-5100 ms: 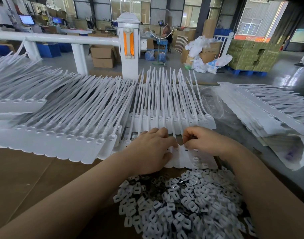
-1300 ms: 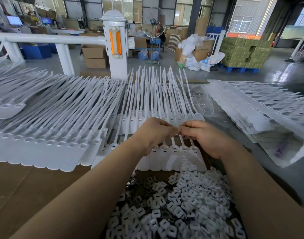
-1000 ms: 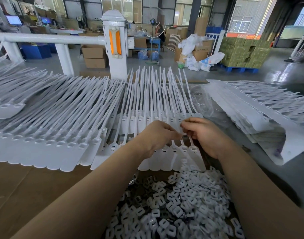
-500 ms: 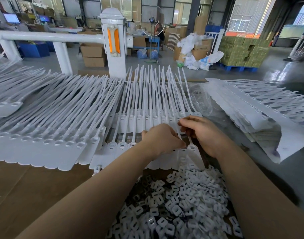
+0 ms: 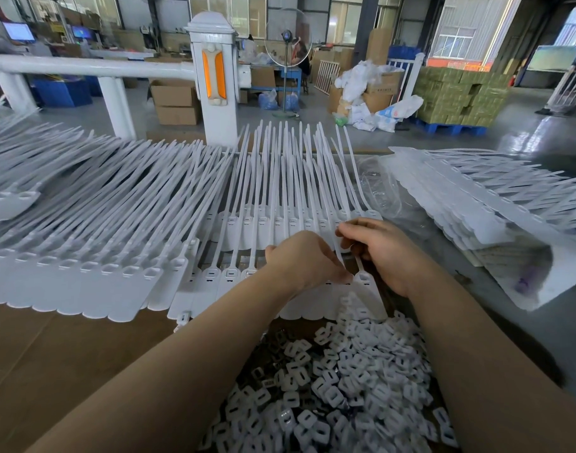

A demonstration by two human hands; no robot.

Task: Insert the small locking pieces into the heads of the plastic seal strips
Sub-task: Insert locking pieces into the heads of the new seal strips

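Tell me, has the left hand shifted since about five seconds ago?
Yes. The left hand has slid rightwards along the near row of white plastic seal strips, uncovering strip heads to its left, towards the rightmost strip's head.

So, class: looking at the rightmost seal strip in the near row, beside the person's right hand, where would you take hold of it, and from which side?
Probably the narrow neck just above the rightmost seal strip's head, pinched from the right, where the right hand already sits. The strip lies flat with its wide tag toward the pile of locking pieces; neighbours and the left hand crowd its left side.
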